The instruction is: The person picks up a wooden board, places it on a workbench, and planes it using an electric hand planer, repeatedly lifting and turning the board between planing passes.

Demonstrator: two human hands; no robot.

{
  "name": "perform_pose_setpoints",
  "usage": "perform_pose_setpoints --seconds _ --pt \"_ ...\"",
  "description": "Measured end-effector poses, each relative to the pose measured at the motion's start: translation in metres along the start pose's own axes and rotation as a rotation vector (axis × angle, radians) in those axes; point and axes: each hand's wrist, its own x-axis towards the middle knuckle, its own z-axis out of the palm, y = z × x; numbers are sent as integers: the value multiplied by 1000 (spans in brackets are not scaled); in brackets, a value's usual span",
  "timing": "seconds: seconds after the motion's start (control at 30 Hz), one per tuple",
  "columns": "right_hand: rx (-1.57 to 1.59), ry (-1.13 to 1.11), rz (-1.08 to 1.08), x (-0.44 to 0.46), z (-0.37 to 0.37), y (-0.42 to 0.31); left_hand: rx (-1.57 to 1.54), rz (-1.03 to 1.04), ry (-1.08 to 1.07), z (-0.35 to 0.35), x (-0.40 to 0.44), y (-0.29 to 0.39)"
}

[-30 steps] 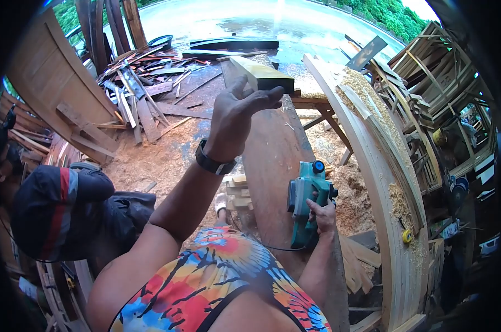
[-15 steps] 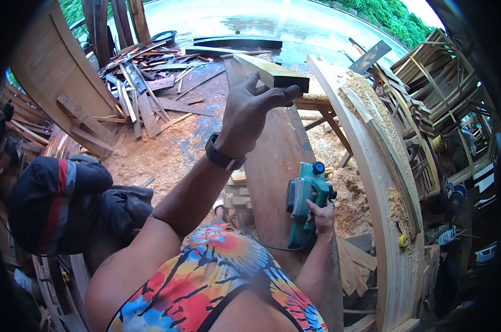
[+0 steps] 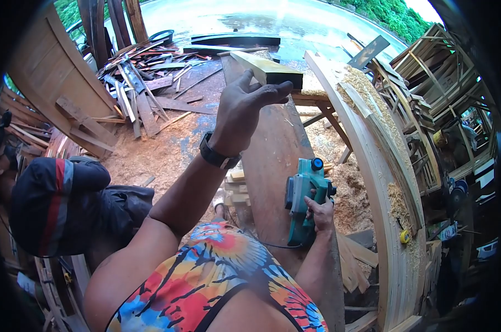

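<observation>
My left hand (image 3: 245, 110), with a dark watch on the wrist, is raised and grips the near end of a wooden board (image 3: 267, 66) between thumb and fingers. The board points away from me above the long brown bench (image 3: 275, 149), its end face dark. Lower down, my right hand (image 3: 319, 213) is wrapped round the handle of a green power planer (image 3: 302, 196). The planer is over the right part of the bench, and its black cord runs left from its rear. Part of the right hand's grip is hidden by the tool.
Left of me is a person in a dark cap (image 3: 43, 205). Long planks (image 3: 372, 182) with shavings and a yellow tape measure (image 3: 405, 236) lie to the right. Scrap wood (image 3: 145, 83) is heaped at the back left. Small blocks (image 3: 238, 191) are stacked beside the bench.
The view has shifted slightly. My left hand and the board moved right, then a little back left. The planer has risen slightly in the view, with my right hand still on it.
</observation>
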Motion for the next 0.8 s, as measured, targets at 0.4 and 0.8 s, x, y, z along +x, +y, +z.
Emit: perform_pose_setpoints --seconds 0.4,0.8 --pt "-8 -15 2 1 -1 1 -135 -17 -35 -6 -1 -5" --pt "0 -28 -19 1 -1 1 -116 -42 5 -2 -3 -1"
